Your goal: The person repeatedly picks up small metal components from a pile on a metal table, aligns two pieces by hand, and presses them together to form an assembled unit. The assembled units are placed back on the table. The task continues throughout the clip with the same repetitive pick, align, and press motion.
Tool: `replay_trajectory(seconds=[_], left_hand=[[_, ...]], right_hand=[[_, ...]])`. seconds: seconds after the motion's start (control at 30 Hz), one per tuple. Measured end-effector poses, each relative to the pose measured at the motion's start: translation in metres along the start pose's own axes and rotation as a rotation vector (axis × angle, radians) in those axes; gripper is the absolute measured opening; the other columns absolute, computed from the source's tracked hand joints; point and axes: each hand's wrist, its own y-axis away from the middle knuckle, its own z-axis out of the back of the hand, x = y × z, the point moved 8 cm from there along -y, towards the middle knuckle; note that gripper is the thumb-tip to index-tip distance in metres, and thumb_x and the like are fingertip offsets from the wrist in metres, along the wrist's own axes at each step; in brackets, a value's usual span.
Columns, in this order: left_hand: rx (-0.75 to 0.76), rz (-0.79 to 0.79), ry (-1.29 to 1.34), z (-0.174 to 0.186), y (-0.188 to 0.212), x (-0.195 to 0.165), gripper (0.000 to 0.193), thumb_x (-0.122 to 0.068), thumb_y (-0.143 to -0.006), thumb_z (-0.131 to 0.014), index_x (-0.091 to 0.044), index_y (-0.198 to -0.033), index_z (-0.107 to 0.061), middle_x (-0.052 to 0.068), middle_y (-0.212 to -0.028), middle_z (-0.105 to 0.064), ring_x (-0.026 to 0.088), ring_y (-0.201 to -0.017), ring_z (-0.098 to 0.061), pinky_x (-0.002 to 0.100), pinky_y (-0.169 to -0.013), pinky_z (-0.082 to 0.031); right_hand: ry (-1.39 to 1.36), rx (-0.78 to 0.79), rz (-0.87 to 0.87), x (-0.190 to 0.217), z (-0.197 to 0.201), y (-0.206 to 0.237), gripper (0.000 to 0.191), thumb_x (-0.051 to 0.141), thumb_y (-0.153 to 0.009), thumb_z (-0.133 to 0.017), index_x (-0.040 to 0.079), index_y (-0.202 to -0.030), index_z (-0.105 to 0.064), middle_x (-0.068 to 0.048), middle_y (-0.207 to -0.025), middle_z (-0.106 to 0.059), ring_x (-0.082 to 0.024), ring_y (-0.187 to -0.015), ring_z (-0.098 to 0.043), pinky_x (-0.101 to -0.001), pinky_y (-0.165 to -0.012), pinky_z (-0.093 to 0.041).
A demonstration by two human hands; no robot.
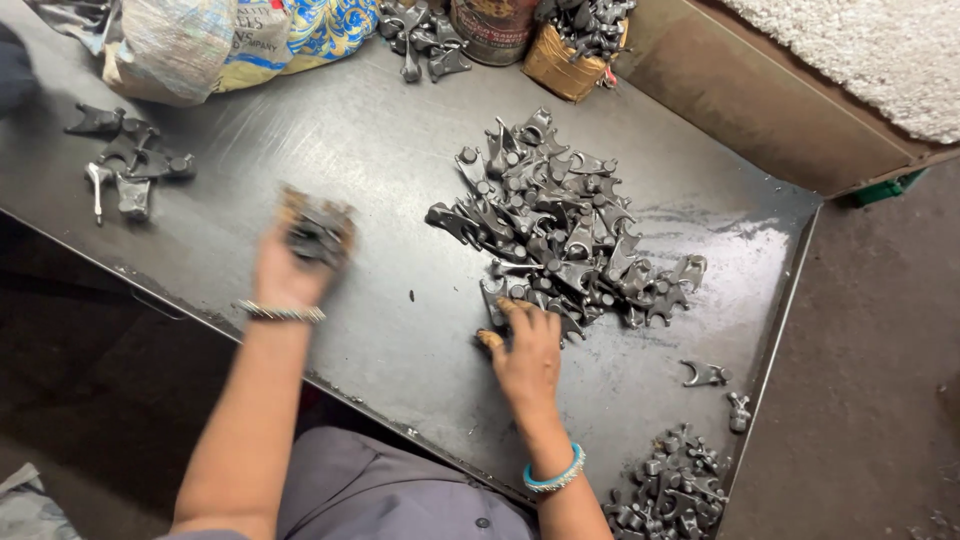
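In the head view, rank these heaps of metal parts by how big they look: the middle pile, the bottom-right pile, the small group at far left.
1. middle pile, by the right hand, clearly largest.
2. bottom-right pile, cut off by the frame edge and nearer the camera, so unsure.
3. far-left group, about the same size; I would not rank these two apart.

You've got a dark metal worktable (380, 150) with a raised rim along its right edge, and a small cluster of forged parts (128, 160) sits near its far left side, well apart from everything else. Along the back edge you see stuffed printed sacks (210, 40), a round tin (492, 28) with loose metal pieces (420, 40) just beside it, and a tan box (572, 55) heaped with parts. Near the right corner lie two stray pieces (705, 375) (738, 410) above another small heap (672, 490), with a white textured mat (870, 50) beyond the table.
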Motion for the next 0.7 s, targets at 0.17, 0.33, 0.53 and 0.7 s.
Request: replay_trajectory(seconds=[0.17,0.33,0.53,0.7], left_hand=[[-0.026,-0.386,0.171,-0.034,-0.023,-0.105,0.031,-0.023,-0.091,-0.074,-0.002,-0.109,-0.061,0.015,-0.107,-0.061,0.036,-0.096,-0.064,0.066,-0.097,-0.060],[-0.029,-0.511,-0.119,-0.051,-0.033,-0.089,0.031,-0.017,-0.088,-0.076,-0.003,-0.113,-0.065,0.015,-0.105,-0.067,0.031,-0.093,-0.068,0.041,-0.084,-0.062],[0.345,-0.245,-1.611,-0.055,-0.039,0.072,0.075,-0.010,-0.061,-0.095,-0.015,-0.129,-0.064,0.005,-0.122,-0.057,0.019,-0.070,-0.063,0.037,-0.066,-0.055],[0.548,-0.528,-2.059,-0.058,-0.031,0.104,0.075,-0.022,-0.052,-0.099,-0.018,-0.121,-0.069,0.009,-0.118,-0.062,0.032,-0.105,-0.065,0.043,-0.087,-0.054]], right_hand=[[0.087,0.000,-0.001,0.000,-0.021,0.003,0.044,0.013,-0.071,-0.086,0.006,-0.111,-0.070,-0.012,-0.107,-0.065,-0.035,-0.101,-0.056,-0.0433,-0.089,-0.048],[0.097,0.010,0.009,0.001,-0.027,-0.003,0.034,0.004,-0.069,-0.083,0.002,-0.097,-0.064,-0.014,-0.104,-0.065,-0.037,-0.100,-0.056,-0.0449,-0.087,-0.049],[0.020,0.045,-0.067,-0.002,-0.021,0.013,0.034,0.003,-0.069,-0.084,0.003,-0.095,-0.061,-0.013,-0.095,-0.066,-0.036,-0.095,-0.059,-0.0459,-0.084,-0.049],[-0.147,0.002,-0.242,-0.033,0.004,0.048,0.040,0.006,-0.064,-0.090,0.005,-0.095,-0.064,-0.010,-0.092,-0.071,-0.030,-0.088,-0.066,-0.0409,-0.078,-0.053]])
